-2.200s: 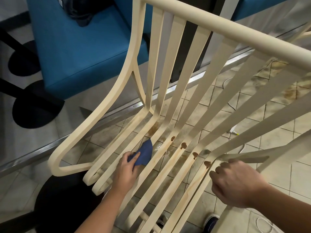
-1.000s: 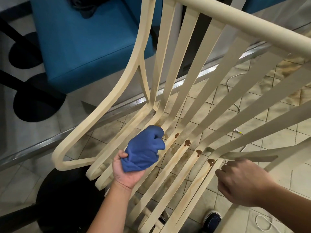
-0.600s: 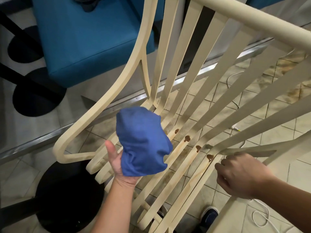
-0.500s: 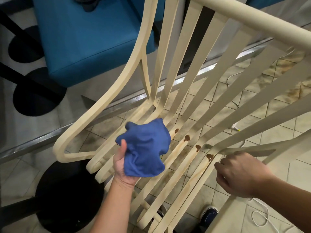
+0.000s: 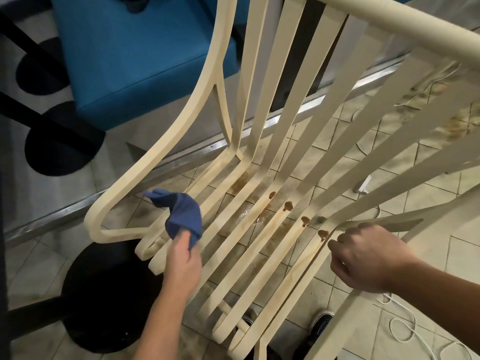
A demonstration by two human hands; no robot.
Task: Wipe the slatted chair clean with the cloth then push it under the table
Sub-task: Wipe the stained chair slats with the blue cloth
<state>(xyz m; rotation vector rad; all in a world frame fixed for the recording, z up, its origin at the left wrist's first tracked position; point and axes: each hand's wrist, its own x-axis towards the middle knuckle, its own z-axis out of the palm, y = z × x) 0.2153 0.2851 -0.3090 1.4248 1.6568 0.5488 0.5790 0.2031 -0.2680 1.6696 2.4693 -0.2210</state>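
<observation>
The slatted chair (image 5: 166,141) runs lengthwise away from the person. Left hand (image 5: 181,258) fingers pinch the cloth (image 5: 185,216). Right hand (image 5: 368,258) fingers curl round its side slat.

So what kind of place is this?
Probably a cafe or restaurant: a blue padded bench, round black pedestal bases like cafe tables have, and a tiled floor under the slatted chair.

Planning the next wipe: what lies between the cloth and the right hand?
Between cloth and right hand, head view: chair slats, four carrying brown blobs.
</observation>
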